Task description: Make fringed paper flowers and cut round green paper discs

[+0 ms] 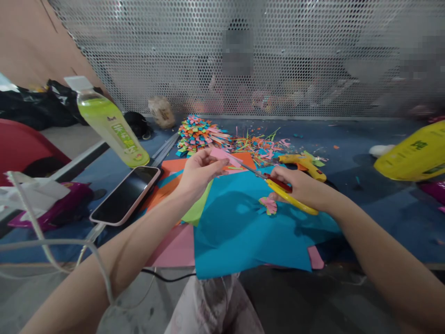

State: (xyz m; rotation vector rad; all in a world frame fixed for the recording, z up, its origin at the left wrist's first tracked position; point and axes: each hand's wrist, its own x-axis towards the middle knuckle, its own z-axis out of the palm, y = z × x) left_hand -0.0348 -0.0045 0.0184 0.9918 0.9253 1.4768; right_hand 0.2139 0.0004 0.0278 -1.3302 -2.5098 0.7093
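Note:
Between the fingers of my left hand [201,169] is a small piece of pink paper [222,155]. My right hand [304,185] is closed around scissors [288,195] with yellow and red handles, and their blades reach to the pink paper's right end. Below both hands lie a large blue sheet [239,232] and, partly under it, orange, green and pink sheets. A little fringed pink paper piece [268,205] rests on the blue sheet under the scissors. Beyond my left hand stands a cone-like bundle of multicoloured paper strips [198,134].
Paper scraps [259,144] and a yellow glue gun [306,164] lie behind my hands. On the left are a phone [127,195] with a cable, a drink bottle [111,127] and a tissue pack [52,204]. A yellow bottle [413,153] is at right; a perforated metal panel [174,55] bounds the back.

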